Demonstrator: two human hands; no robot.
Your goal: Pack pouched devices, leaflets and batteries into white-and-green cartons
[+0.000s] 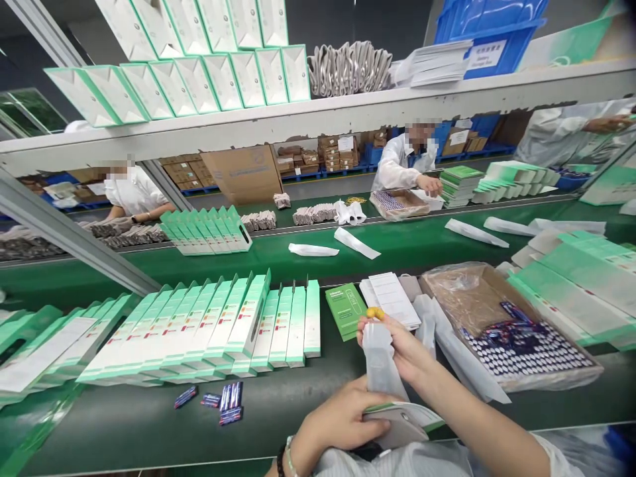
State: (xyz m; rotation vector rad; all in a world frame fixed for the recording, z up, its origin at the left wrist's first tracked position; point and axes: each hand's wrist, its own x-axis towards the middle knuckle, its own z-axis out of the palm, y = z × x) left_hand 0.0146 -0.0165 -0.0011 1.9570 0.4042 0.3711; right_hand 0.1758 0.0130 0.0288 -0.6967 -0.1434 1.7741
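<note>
My right hand pinches the upper end of a translucent white sleeve, which hangs down toward my other hand. A yellow finger cot covers one of its fingertips. Below, my left hand is closed on a green-and-white booklet with what looks like a grey pouch against it. Just beyond my right hand are a green booklet and a stack of white leaflets. More white sleeves lie to the right of it.
Green-and-white cartons stand in a row at left, with several loose batteries in front. A battery-filled cardboard tray sits at right. A shelf spans overhead. Across the green belt a co-worker sits.
</note>
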